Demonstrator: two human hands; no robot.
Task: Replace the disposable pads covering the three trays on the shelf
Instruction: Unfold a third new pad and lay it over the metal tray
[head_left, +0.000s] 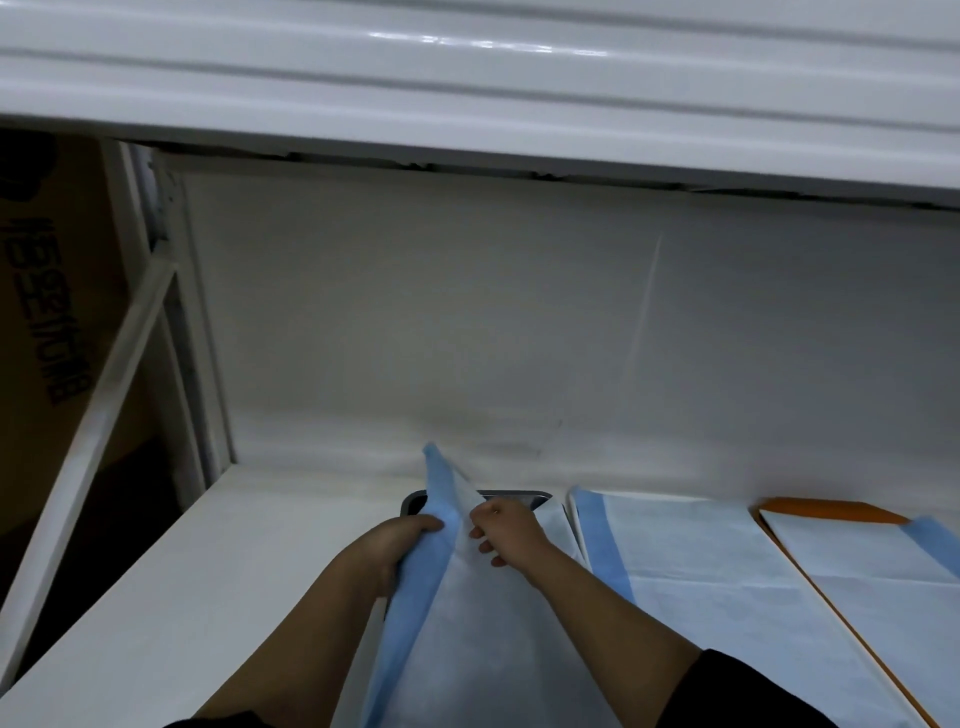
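A blue-and-white disposable pad (467, 634) is lifted off the leftmost tray (514, 496), a dark tray whose far rim shows behind the pad. My left hand (400, 545) grips the pad's blue left edge. My right hand (501, 527) pinches the pad near its raised far corner, which sticks up. To the right, a white tray (573, 512) lies covered by a flat pad (717, 582) with a blue strip. Further right, an orange tray (826, 506) carries another pad (872, 566).
The trays sit on a white shelf (218, 571) with a white back wall. Another white shelf (467, 78) hangs low overhead. White shelf posts (176, 338) stand at the left, with a cardboard box (47, 291) behind them.
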